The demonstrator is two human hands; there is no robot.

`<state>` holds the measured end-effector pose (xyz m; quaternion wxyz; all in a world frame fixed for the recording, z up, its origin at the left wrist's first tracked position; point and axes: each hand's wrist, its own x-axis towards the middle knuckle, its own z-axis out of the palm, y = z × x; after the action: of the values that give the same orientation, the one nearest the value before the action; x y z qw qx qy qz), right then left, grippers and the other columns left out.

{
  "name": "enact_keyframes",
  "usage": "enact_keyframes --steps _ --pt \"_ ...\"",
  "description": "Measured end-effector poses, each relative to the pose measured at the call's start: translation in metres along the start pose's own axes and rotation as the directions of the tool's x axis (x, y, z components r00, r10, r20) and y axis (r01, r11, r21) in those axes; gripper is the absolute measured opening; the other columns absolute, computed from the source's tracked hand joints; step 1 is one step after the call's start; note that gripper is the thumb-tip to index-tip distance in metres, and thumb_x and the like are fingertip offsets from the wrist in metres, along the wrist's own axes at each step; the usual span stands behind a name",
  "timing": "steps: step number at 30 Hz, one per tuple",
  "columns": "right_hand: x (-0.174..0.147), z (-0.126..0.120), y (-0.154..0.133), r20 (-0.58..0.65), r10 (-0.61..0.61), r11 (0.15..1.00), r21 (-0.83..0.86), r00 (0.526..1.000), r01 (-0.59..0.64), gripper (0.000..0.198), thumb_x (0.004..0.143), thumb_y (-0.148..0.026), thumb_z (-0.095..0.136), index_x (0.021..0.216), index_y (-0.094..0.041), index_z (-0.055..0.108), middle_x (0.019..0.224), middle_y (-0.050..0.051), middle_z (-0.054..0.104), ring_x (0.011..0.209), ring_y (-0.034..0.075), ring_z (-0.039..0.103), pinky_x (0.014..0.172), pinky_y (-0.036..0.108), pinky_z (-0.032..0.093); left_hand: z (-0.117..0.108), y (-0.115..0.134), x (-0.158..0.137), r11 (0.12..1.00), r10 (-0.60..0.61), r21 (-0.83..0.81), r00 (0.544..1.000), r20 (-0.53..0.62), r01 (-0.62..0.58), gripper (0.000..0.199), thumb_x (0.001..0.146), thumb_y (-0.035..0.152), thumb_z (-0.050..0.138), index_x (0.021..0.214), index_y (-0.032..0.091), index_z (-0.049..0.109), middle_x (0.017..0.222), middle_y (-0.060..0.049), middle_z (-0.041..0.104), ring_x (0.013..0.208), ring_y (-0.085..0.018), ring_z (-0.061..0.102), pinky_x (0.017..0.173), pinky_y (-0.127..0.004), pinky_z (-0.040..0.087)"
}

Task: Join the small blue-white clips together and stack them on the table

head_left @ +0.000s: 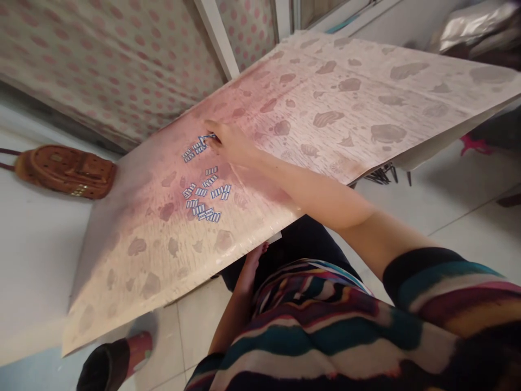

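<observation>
My right hand [223, 140] reaches across the patterned tabletop, its fingers closed in a pinch on a small blue-and-white striped piece [208, 136]. Just left of these fingers lies a short row of the same striped pieces [189, 155], set close together. Nearer to me, a loose cluster of several more pieces [201, 192] is scattered at different angles, some touching or overlapping. Low by my lap, below the table's front edge, is my left hand [256, 253]. Its fingers look curled and are partly hidden; a flat white thing [275, 237] shows beside them.
A pink and cream cover with shell shapes lies over the table [358, 108]. Off its left end sits a brown backpack [67, 171]. A polka-dot curtain [101, 60] hangs behind. On the tiled floor stands a dark and red object [118, 358].
</observation>
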<state>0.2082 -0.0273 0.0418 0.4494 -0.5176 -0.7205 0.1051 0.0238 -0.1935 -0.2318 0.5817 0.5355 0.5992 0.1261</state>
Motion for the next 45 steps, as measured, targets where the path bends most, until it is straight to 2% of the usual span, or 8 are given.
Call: enact_keyframes --steps 3,6,13,27,36,41,43,45 --pt "0.001 0.005 0.008 0.003 0.019 1.000 -0.005 1.000 -0.019 0.007 0.090 -0.014 0.049 0.087 -0.020 0.049 0.080 0.002 0.062 0.073 0.014 0.052 0.067 0.027 0.031 0.006 -0.008 0.001 1.000 0.015 0.016 1.000 0.015 -0.015 0.021 0.093 0.024 0.053 0.096 0.010 0.069 0.084 -0.007 0.069 0.075 -0.015 0.065 0.076 -0.029 0.054" --pt "0.002 0.008 0.013 -0.003 0.019 1.000 0.013 1.000 -0.019 0.009 0.090 -0.014 0.048 0.083 -0.020 0.047 0.080 0.002 0.062 0.072 0.013 0.051 0.066 0.027 0.031 0.013 -0.015 -0.003 0.997 0.059 0.053 0.998 0.025 -0.060 0.018 0.089 0.019 0.055 0.092 0.013 0.071 0.082 -0.006 0.070 0.076 -0.015 0.066 0.076 -0.027 0.052" --pt "0.003 0.013 0.018 -0.023 0.012 0.999 0.047 1.000 -0.011 0.011 0.087 -0.014 0.048 0.081 -0.022 0.046 0.080 0.002 0.061 0.071 0.012 0.049 0.066 0.027 0.031 0.019 -0.021 -0.010 0.883 0.248 0.394 0.966 0.066 -0.254 0.017 0.087 0.015 0.056 0.092 0.019 0.072 0.095 -0.005 0.073 0.091 -0.018 0.067 0.086 -0.027 0.048" --pt "0.001 0.009 0.012 0.043 0.044 0.999 0.026 0.998 -0.045 0.007 0.090 -0.016 0.050 0.084 -0.018 0.045 0.073 -0.006 0.044 0.068 0.009 0.035 0.067 0.022 0.025 0.014 -0.023 -0.010 0.855 0.233 0.470 0.972 0.034 -0.221 0.018 0.090 0.013 0.054 0.095 0.018 0.071 0.096 -0.003 0.074 0.090 -0.015 0.068 0.086 -0.025 0.049" --pt "0.001 0.006 0.010 0.063 0.058 0.998 0.008 0.996 -0.059 0.006 0.091 -0.016 0.049 0.086 -0.017 0.046 0.075 -0.004 0.048 0.071 0.009 0.039 0.067 0.020 0.026 0.013 -0.014 -0.015 0.856 0.225 0.470 0.974 0.033 -0.214 0.019 0.089 0.013 0.053 0.094 0.018 0.071 0.098 -0.004 0.074 0.092 -0.017 0.067 0.088 -0.028 0.048" --pt "0.000 0.008 0.011 0.053 0.038 0.999 0.018 0.998 -0.039 0.003 0.091 -0.016 0.049 0.088 -0.015 0.050 0.075 -0.003 0.051 0.072 0.010 0.044 0.067 0.021 0.027 0.018 0.016 -0.045 0.890 0.173 0.406 0.977 0.121 -0.208 0.021 0.090 0.018 0.051 0.095 0.015 0.071 0.098 -0.007 0.073 0.092 -0.019 0.067 0.085 -0.028 0.049" --pt "0.000 0.009 0.012 0.045 0.028 0.999 0.020 0.999 -0.029 0.003 0.090 -0.016 0.049 0.089 -0.015 0.052 0.076 -0.002 0.054 0.072 0.011 0.046 0.067 0.022 0.028 0.015 0.047 -0.072 0.894 0.190 0.356 0.950 0.249 -0.272 0.021 0.090 0.024 0.053 0.096 0.016 0.072 0.097 -0.007 0.073 0.091 -0.019 0.067 0.083 -0.027 0.049" --pt "-0.001 0.011 0.012 0.038 0.021 1.000 0.010 0.999 -0.021 0.005 0.090 -0.017 0.049 0.089 -0.016 0.054 0.076 -0.001 0.056 0.071 0.012 0.047 0.065 0.023 0.028 0.003 0.092 -0.108 0.881 0.235 0.304 0.893 0.385 -0.363 0.021 0.091 0.026 0.054 0.097 0.018 0.072 0.099 -0.005 0.073 0.090 -0.018 0.066 0.080 -0.026 0.049"
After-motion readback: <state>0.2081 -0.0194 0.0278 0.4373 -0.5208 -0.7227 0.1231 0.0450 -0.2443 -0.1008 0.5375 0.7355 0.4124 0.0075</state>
